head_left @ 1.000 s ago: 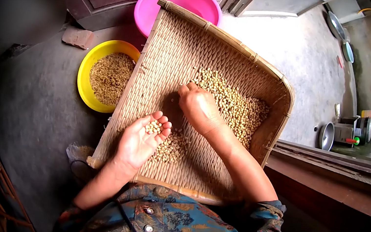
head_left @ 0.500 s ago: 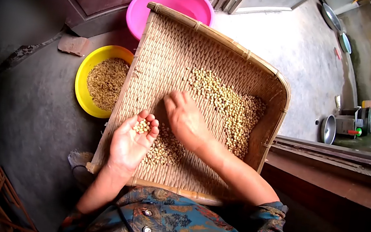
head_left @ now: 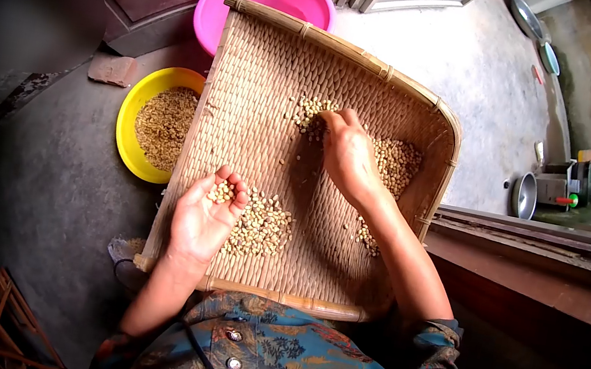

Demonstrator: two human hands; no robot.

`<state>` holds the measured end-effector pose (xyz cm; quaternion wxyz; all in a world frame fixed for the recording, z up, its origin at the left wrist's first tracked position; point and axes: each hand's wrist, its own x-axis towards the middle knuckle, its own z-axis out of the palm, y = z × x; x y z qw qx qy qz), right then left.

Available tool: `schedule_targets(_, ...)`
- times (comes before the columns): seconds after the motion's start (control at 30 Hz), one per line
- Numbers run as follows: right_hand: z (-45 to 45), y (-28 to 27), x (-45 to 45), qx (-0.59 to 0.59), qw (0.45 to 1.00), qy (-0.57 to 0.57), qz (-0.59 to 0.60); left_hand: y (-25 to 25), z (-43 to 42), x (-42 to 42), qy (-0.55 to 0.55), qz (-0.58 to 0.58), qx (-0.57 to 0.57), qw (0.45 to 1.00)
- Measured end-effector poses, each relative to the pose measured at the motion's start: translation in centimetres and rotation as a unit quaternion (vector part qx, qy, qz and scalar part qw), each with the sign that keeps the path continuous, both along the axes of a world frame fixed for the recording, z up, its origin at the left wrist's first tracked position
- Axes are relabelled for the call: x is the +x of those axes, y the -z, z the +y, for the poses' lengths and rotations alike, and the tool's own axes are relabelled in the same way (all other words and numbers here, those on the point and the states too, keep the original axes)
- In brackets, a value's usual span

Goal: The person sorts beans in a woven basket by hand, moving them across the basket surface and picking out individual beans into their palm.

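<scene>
These seeds [head_left: 259, 227] seem light, hard and slippery, so we'd pinch a few by their sides. They're mid-frame on our woven tray [head_left: 251, 98]. Our left hand [head_left: 203, 222] cups some, grip not clenched; our right hand [head_left: 349, 156] is at the upper pile [head_left: 310, 114], can't tell if that grip's together.

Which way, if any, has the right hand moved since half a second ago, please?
Yes: judged against the yellow basin, the right hand has moved up and to the right in the view.

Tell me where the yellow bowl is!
In the head view, the yellow bowl sits on the floor, just left of the basket and beside the brick.
</scene>
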<state>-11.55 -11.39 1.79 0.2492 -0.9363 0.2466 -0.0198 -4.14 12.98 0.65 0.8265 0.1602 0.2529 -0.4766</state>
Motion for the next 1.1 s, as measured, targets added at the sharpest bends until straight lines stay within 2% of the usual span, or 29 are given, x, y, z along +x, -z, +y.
schedule_targets(0.07,0.8,0.5,0.7,0.015,0.999,-0.027,-0.028,-0.1,0.0,-0.1,0.001,-0.004,0.005,1.0)
schedule_targets(0.17,0.9,-0.4,1.2,0.102,0.987,-0.09,-0.083,-0.4,0.0,0.0,0.009,-0.012,0.006,1.0)
schedule_targets(0.27,0.6,-0.7,-0.1,0.232,0.964,-0.034,-0.127,-0.4,0.0,0.0,0.012,-0.014,0.006,1.0)
schedule_targets(0.4,0.3,-2.3,-2.1,0.137,0.99,0.01,-0.041,-0.3,0.0,0.0,0.02,-0.01,0.001,1.0)
schedule_targets(0.53,0.6,-1.9,-3.4,0.189,0.981,0.043,0.027,-0.2,-0.1,-0.1,0.027,-0.009,-0.002,1.0)
schedule_targets(0.63,0.5,-1.3,-4.1,0.209,0.976,0.055,0.022,-0.6,-0.2,-0.4,0.025,-0.007,0.012,1.0)
schedule_targets(0.73,1.0,-1.8,-4.9,0.22,0.975,0.012,0.022,-0.9,-0.3,-0.8,0.039,-0.019,0.014,0.999)
schedule_targets(0.83,2.1,-1.8,-5.3,0.19,0.981,-0.033,-0.004,-0.7,-0.6,-1.1,0.062,-0.013,0.023,0.998)
schedule_targets(0.87,2.5,-1.2,-5.2,0.165,0.985,-0.051,0.012,-0.9,-0.8,-1.3,0.07,-0.025,0.037,0.997)
schedule_targets(0.9,3.0,-0.4,-5.4,0.104,0.991,-0.077,-0.033,-0.9,-1.1,-1.5,0.081,-0.036,0.039,0.995)
schedule_targets(0.97,3.9,0.8,-5.1,-0.031,0.991,-0.12,0.047,-1.1,-1.6,-1.7,0.101,-0.058,0.042,0.992)
schedule_targets(1.0,4.3,0.9,-5.2,-0.056,0.99,-0.129,0.012,-1.4,-2.0,-1.9,0.112,-0.067,0.052,0.99)
schedule_targets(1.1,4.7,0.4,-5.7,-0.1,0.981,-0.162,0.045,-1.6,-2.8,-2.0,0.128,-0.075,0.06,0.987)
